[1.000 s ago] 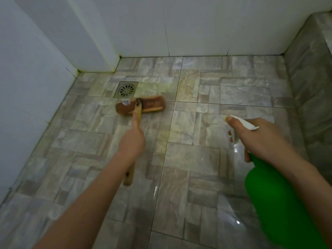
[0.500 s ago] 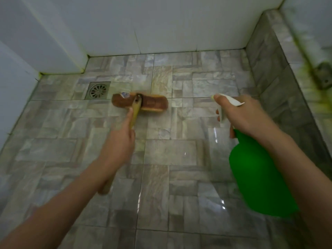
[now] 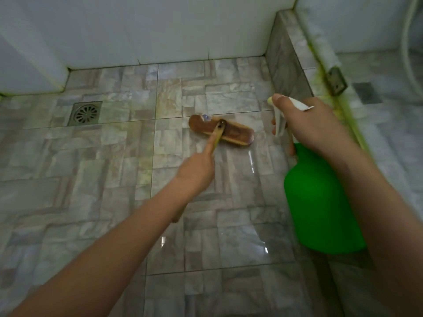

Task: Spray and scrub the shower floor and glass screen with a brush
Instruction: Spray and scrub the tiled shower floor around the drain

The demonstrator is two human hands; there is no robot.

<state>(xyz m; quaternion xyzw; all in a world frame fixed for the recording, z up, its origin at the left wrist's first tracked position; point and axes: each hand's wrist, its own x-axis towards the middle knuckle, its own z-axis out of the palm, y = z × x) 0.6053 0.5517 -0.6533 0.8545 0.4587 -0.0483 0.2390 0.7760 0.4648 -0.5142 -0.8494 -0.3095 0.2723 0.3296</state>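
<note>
A brown wooden scrub brush lies head-down on the grey stone-pattern shower floor. My left hand grips its yellowish handle, index finger stretched along the shaft toward the head. My right hand holds the white trigger head of a green spray bottle, which hangs tilted above the floor to the right of the brush. The glass screen edge, stained green along its base, runs along the low tiled curb at the right.
A square metal drain sits at the floor's back left. White wall tiles close the back and left. A raised tiled curb and a metal bracket border the right side. The floor shines wet near the middle.
The brush has slid rightward across the floor, away from the drain, with my left hand following. The view has swung right, bringing the curb and screen edge into sight.
</note>
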